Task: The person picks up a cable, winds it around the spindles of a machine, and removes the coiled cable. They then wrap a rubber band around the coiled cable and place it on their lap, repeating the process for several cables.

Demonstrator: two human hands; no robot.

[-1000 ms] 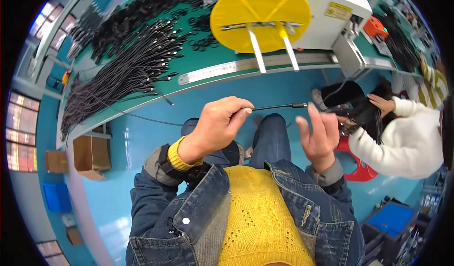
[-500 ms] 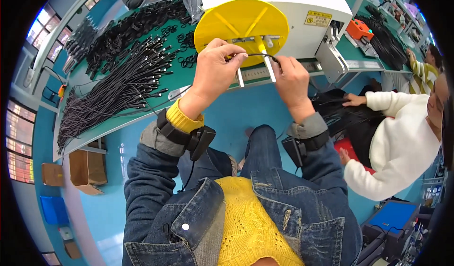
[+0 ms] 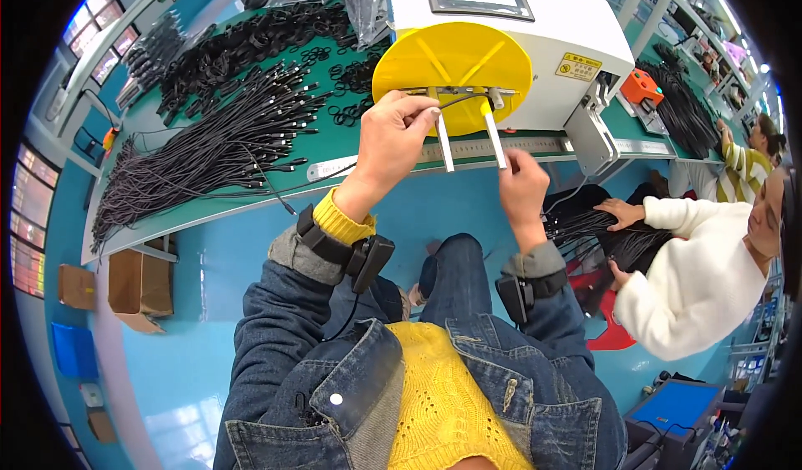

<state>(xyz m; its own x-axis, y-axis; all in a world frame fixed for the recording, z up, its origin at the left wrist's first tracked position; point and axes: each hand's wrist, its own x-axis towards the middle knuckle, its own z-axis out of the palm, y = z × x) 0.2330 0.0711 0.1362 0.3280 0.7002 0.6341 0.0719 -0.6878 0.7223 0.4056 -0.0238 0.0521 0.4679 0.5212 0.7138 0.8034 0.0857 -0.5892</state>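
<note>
My left hand [image 3: 391,136] pinches a black cable [image 3: 455,101] between thumb and fingers, beside the left metal prong [image 3: 444,144] of a yellow winding disc [image 3: 409,60]. From my thumb the cable arcs across to the right prong [image 3: 494,136], near its yellow base. Just past the tip of that right prong is my right hand [image 3: 524,188], its fingers curled closed; whatever they hold, if anything, is hidden. A black line of cable also runs from near my left wrist over the table's front edge.
A white machine [image 3: 543,44] with a screen carries the disc. Bundled black cables [image 3: 209,136] cover the green table at left, with small black loops behind. A metal ruler [image 3: 535,146] lines the front edge. At right, a person in a white sweater [image 3: 693,278] handles cables.
My right hand has moved down and slightly right, away from the cable's arc. The left hand keeps its pinch. The view has shifted, and the seated person's hands have moved.
</note>
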